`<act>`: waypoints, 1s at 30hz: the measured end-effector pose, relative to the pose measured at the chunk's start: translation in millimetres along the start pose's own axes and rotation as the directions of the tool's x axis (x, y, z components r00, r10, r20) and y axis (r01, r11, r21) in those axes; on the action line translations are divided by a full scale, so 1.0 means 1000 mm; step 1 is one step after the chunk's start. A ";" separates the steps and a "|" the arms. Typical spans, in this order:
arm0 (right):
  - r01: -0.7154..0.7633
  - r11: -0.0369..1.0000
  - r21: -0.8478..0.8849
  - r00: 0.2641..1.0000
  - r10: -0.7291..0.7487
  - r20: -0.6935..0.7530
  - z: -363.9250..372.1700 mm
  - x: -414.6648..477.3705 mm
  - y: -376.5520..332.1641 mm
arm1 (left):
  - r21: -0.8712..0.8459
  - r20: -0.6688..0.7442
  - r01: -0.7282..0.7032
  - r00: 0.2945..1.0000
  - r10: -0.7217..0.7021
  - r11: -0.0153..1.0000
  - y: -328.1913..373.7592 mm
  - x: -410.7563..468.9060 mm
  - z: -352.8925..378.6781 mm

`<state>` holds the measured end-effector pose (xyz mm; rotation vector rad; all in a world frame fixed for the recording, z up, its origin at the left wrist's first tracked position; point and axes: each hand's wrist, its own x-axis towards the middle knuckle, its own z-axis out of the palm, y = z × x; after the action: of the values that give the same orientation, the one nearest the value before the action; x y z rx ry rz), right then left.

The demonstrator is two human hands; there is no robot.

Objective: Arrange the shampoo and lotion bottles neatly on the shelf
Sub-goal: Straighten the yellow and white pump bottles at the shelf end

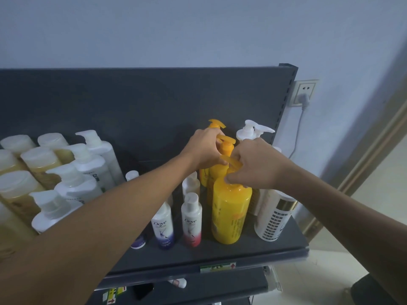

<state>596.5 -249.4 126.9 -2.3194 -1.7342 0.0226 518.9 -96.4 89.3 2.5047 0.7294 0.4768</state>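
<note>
Straightening the column of yellow pump bottles is taking both hands at once. The right hand (256,166) is pinching the neck and pump of the front yellow bottle (231,213), fingers closed on it, while the left hand (206,148) is closing around the pump of the yellow bottle just behind (225,148); a third yellow bottle (214,124) is standing beyond the left hand against the back panel of the shelf (220,254). Most of the job is looking done: far off to the left of the left hand, the amber capped bottles (40,159) and white pump bottles (88,164) are already sitting in tidy rows, and below the left forearm the small Dove bottles (191,219) are lining up in columns. To the right of the right hand, the white and gold bottle (275,216) is standing upright. Remaining, by my judgement, is turning the yellow pumps to face one way and squaring that column.
</note>
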 end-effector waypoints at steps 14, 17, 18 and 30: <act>0.033 0.997 -0.064 0.998 -0.030 0.047 0.000 0.001 -0.001 | 0.143 0.234 0.156 0.954 -0.187 0.977 -0.012 0.010 -0.022; 0.040 0.997 -0.073 0.995 -0.033 0.092 -0.002 0.001 0.002 | 0.191 0.115 0.232 0.960 -0.257 0.954 -0.024 0.018 -0.032; 0.038 0.997 -0.066 0.994 -0.031 0.106 -0.002 0.002 0.004 | 0.182 0.079 0.240 0.963 -0.257 0.954 -0.028 0.021 -0.033; 0.077 0.996 -0.051 0.988 -0.070 0.136 -0.002 0.000 0.010 | -0.093 0.045 0.182 0.983 -0.179 0.979 -0.042 0.046 -0.002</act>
<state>605.8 -252.7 127.1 -2.3400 -1.9070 0.1205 538.1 -38.5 77.4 2.3247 0.8881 0.3904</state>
